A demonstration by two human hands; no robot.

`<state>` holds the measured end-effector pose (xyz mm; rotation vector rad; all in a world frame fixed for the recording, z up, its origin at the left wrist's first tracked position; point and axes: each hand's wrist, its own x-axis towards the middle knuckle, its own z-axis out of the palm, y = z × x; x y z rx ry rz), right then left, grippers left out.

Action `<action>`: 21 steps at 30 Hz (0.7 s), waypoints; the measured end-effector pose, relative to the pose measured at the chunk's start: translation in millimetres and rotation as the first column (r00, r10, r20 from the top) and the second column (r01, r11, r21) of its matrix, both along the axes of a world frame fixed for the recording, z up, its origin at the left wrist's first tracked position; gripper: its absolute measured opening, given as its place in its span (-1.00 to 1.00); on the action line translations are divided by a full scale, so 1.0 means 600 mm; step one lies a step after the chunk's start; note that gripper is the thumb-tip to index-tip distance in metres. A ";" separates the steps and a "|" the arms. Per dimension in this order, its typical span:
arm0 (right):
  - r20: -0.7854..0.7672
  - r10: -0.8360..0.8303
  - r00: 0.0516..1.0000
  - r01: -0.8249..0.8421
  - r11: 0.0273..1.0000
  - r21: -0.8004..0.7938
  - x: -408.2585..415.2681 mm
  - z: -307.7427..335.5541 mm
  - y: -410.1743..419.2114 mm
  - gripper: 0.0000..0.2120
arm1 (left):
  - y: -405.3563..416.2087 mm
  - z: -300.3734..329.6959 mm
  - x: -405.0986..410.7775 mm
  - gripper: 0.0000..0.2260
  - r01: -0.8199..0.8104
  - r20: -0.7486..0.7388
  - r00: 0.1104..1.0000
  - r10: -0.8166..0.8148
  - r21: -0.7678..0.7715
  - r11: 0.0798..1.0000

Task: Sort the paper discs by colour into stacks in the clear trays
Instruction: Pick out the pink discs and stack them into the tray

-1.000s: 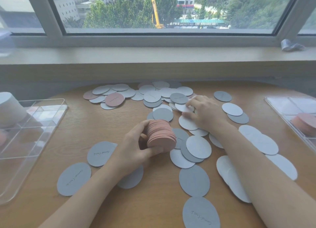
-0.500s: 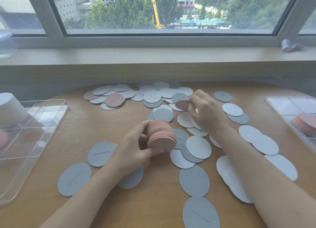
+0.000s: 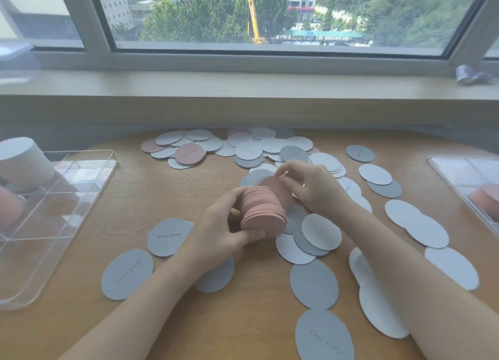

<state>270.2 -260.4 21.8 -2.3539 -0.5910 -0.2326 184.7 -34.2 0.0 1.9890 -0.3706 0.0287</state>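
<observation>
My left hand grips a thick stack of pink discs on its side above the table's middle. My right hand pinches a single pink disc and holds it against the far end of that stack. Grey, white and a few pink discs lie scattered over the wooden table, with another pink disc on top of the far pile. A clear tray on the left holds a white stack and a pink stack. A second clear tray on the right holds a pink stack.
Large grey discs lie near the front edge between and beside my forearms. A window sill runs along the back behind the table. A crumpled wrapper lies on the sill at the right.
My right hand picked a pink disc out of the middle pile and carried it back to the far end of the stack in my left hand. The left hand stayed put.
</observation>
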 end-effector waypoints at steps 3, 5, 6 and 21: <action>-0.014 -0.041 0.999 0.041 0.999 0.003 0.003 0.003 -0.004 -0.91 | 0.000 0.000 0.000 -0.39 0.000 0.002 1.000 0.000 0.000 1.000; -0.005 -0.047 0.999 0.047 0.999 0.003 0.002 0.005 -0.005 -0.92 | 0.000 0.000 0.000 -0.39 -0.001 -0.001 1.000 0.001 0.000 1.000; 0.003 -0.042 0.999 0.042 0.999 0.004 0.001 0.006 -0.004 -0.92 | -0.001 0.000 0.000 -0.39 -0.003 -0.001 1.000 0.003 0.003 1.000; -0.346 0.186 0.920 -0.093 0.959 0.268 -0.010 0.050 0.005 -0.88 | 0.000 -0.002 0.003 -0.26 -0.034 0.003 0.999 0.034 0.009 0.999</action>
